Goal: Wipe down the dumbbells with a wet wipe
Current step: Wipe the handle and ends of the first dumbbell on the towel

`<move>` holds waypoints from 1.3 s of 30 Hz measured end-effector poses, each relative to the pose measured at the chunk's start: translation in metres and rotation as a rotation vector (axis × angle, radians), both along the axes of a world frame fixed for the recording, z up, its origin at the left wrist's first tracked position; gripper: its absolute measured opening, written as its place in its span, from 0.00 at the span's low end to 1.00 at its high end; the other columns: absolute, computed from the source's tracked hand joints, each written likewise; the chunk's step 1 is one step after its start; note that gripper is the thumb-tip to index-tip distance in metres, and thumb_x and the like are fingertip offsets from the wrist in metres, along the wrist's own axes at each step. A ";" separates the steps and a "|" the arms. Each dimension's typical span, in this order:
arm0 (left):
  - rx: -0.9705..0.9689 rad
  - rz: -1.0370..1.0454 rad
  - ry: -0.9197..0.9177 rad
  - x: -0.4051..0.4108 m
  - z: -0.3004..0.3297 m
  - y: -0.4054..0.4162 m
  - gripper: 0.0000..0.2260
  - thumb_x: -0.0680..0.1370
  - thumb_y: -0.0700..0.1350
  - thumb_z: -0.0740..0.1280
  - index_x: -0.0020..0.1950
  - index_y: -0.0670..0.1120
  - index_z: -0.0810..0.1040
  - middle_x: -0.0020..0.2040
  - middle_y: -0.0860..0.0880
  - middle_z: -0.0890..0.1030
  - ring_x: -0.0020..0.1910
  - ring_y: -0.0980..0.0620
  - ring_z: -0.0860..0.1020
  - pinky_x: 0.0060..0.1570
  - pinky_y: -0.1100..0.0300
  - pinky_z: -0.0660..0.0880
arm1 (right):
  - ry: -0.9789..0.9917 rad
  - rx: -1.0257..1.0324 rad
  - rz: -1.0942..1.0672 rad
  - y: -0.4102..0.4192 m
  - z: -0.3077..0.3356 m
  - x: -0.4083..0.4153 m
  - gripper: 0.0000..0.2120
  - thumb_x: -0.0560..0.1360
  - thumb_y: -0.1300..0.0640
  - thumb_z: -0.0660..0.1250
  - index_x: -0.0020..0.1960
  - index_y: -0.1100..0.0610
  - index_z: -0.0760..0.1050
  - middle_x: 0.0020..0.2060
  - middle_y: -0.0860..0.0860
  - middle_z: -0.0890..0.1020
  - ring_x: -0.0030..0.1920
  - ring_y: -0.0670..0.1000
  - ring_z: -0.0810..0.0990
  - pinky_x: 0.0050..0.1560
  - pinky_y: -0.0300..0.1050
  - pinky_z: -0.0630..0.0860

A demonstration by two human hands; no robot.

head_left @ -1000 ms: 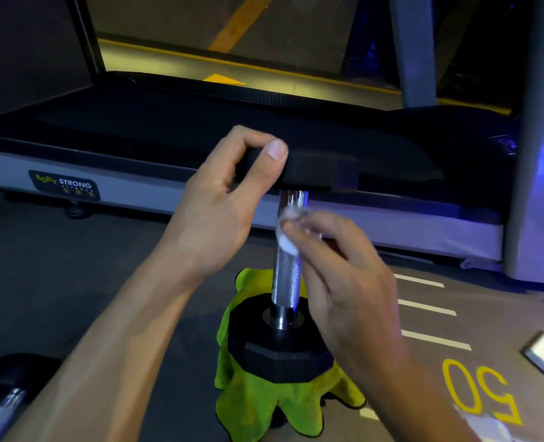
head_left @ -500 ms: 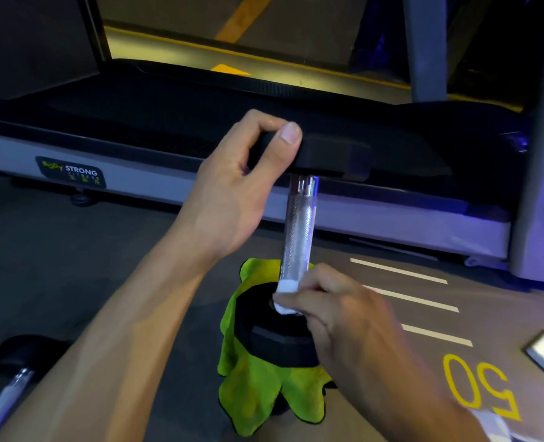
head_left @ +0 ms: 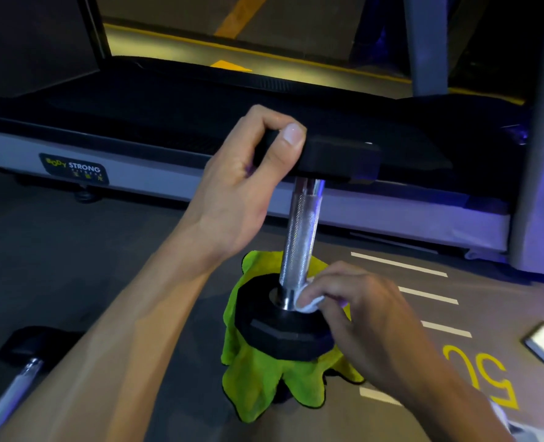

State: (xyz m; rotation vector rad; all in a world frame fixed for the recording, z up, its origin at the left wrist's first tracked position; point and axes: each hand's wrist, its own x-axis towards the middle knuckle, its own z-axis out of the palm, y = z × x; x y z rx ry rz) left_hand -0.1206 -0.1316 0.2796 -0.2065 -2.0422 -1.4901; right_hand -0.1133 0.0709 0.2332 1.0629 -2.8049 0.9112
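a treadmill (head_left: 168, 145) with a grey side rail crosses the far side of the dark gym floor (head_left: 57, 266), which carries painted white lines and a yellow number at the right. in front of it the dumbbell (head_left: 299, 231) stands on end, upright, probably so its knurled chrome handle is open on all sides for wiping; its lower black head sits on a bright green cloth (head_left: 264, 384), likely there to cushion it and keep it off the floor. the left hand (head_left: 245, 186) grips the edge of the upper black head, thumb on the near side and fingers curled over the top, which seems meant to steady the tall weight against tipping. the right hand (head_left: 360, 317) pinches a small white wet wipe (head_left: 307, 303) in its fingertips and presses it to the base of the handle where it meets the lower head. a second dumbbell (head_left: 22, 368) lies at the lower left, apparently waiting its turn.
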 end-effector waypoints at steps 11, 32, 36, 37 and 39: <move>0.165 -0.039 -0.052 0.009 0.003 0.000 0.18 0.82 0.59 0.56 0.54 0.46 0.77 0.55 0.58 0.80 0.55 0.64 0.76 0.60 0.65 0.70 | 0.005 -0.171 0.082 -0.009 -0.022 0.020 0.13 0.77 0.59 0.67 0.51 0.45 0.86 0.50 0.36 0.81 0.50 0.38 0.80 0.51 0.25 0.69; 0.181 -0.029 -0.157 0.001 0.010 -0.001 0.13 0.79 0.63 0.66 0.48 0.54 0.75 0.45 0.64 0.81 0.50 0.65 0.79 0.63 0.55 0.77 | 0.449 -0.365 0.043 -0.040 0.006 -0.017 0.06 0.77 0.60 0.74 0.53 0.53 0.87 0.45 0.46 0.81 0.41 0.40 0.76 0.44 0.33 0.75; 0.178 -0.023 -0.180 0.001 0.012 -0.002 0.13 0.81 0.63 0.65 0.48 0.54 0.74 0.46 0.65 0.82 0.51 0.68 0.79 0.63 0.55 0.75 | 0.409 -0.334 0.054 -0.037 -0.013 -0.012 0.09 0.78 0.63 0.73 0.55 0.54 0.86 0.48 0.46 0.79 0.46 0.43 0.78 0.48 0.34 0.75; 0.180 -0.005 -0.174 0.001 0.013 -0.002 0.14 0.79 0.66 0.66 0.47 0.55 0.74 0.47 0.65 0.82 0.51 0.67 0.79 0.65 0.53 0.76 | 0.339 -0.291 0.082 -0.033 -0.022 -0.005 0.09 0.77 0.62 0.73 0.54 0.52 0.86 0.48 0.45 0.80 0.46 0.40 0.77 0.48 0.31 0.73; 0.186 0.024 -0.157 0.000 0.011 -0.003 0.16 0.74 0.69 0.66 0.45 0.57 0.75 0.48 0.62 0.81 0.52 0.63 0.79 0.69 0.47 0.76 | 0.267 -0.266 0.155 -0.028 -0.023 -0.003 0.08 0.78 0.58 0.71 0.53 0.50 0.87 0.47 0.43 0.80 0.45 0.39 0.78 0.48 0.27 0.70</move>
